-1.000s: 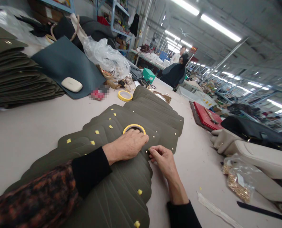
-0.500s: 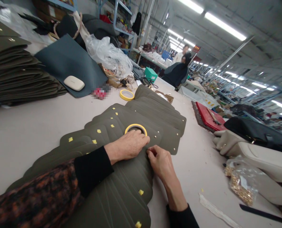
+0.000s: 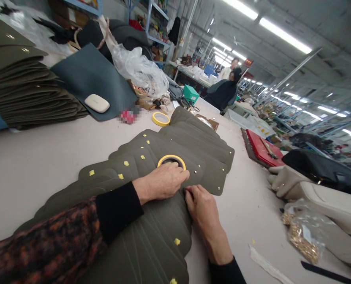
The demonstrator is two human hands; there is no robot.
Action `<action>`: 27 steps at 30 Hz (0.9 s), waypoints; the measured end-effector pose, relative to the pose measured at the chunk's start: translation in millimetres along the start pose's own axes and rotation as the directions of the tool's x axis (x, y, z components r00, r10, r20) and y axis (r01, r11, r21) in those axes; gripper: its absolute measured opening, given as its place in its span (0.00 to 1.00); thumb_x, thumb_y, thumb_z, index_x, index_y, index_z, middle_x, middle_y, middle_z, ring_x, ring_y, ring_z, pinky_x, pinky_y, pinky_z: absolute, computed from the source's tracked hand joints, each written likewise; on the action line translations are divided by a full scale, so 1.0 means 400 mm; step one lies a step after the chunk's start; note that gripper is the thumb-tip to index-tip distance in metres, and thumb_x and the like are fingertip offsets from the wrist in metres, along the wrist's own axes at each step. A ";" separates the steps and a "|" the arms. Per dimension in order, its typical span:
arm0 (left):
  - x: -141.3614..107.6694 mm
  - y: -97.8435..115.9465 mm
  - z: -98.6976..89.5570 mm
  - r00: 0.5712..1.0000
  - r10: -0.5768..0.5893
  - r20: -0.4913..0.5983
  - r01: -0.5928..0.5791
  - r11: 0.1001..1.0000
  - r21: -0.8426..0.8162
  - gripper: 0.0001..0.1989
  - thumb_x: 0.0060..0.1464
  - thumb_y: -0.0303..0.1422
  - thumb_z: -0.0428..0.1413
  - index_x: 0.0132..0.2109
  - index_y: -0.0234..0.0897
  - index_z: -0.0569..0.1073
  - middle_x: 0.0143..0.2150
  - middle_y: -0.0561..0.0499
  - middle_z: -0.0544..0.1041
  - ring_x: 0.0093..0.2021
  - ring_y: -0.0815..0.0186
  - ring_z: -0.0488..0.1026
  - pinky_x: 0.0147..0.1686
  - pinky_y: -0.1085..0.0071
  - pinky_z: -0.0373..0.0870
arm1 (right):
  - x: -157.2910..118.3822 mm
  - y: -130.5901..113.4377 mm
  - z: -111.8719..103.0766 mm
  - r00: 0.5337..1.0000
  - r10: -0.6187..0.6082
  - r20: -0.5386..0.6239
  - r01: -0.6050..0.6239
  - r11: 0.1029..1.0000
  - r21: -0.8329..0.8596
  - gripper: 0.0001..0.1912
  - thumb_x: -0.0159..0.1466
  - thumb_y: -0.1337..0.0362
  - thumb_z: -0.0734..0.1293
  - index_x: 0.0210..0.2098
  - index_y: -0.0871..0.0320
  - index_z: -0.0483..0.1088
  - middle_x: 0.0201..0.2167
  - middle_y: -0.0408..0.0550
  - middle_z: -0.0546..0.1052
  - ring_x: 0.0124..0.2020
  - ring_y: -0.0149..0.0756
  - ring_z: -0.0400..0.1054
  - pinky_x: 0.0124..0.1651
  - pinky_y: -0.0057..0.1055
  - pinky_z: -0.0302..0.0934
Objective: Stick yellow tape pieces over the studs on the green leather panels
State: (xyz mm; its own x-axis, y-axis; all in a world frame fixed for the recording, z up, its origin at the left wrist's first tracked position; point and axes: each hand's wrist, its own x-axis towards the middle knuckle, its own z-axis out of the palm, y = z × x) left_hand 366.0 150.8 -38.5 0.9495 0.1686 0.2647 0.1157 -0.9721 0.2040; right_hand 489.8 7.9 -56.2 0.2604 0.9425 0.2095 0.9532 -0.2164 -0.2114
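Note:
Overlapping olive-green panels (image 3: 139,240) lie fanned across the table, with small yellow tape bits stuck on several and metal studs on others. My left hand (image 3: 166,181) is closed on a roll of yellow tape (image 3: 171,157), its fingers hooked through the ring, resting over the panels. Just right of it, my right hand (image 3: 203,205) is closed in a pinch at the panels' right edge. Whatever lies between its fingertips is hidden. A second yellow tape roll (image 3: 160,118) sits flat beyond the panels.
On the left rises a tall stack of olive panels (image 3: 24,94), beside a dark sheet (image 3: 92,75) with a white case (image 3: 97,103) on it. To the right are a bag of gold-coloured parts (image 3: 304,240), cream bags (image 3: 326,201) and a red slab (image 3: 262,146). Someone in dark clothes (image 3: 222,92) is further back.
The whole view has shifted slightly, so things appear a little further right. Both hands keep nearly the same place and grip over the panels.

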 end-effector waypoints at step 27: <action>-0.004 0.039 -0.015 0.997 0.033 -0.066 -0.041 0.991 -0.127 0.22 0.61 0.30 0.50 0.61 0.34 0.55 0.50 0.43 0.75 0.42 0.60 0.76 0.38 0.68 0.71 | 0.011 0.015 -0.036 0.904 -0.077 -0.420 0.230 0.917 0.327 0.08 0.63 0.70 0.61 0.35 0.56 0.73 0.31 0.46 0.78 0.32 0.32 0.72 0.37 0.28 0.66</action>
State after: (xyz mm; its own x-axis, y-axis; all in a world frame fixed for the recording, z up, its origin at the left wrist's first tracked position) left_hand 364.4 136.3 -30.1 0.9314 0.1472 0.3328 0.0390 -0.9496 0.3109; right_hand 498.8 7.3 -42.7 0.2266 0.7620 0.6067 0.8832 0.1018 -0.4578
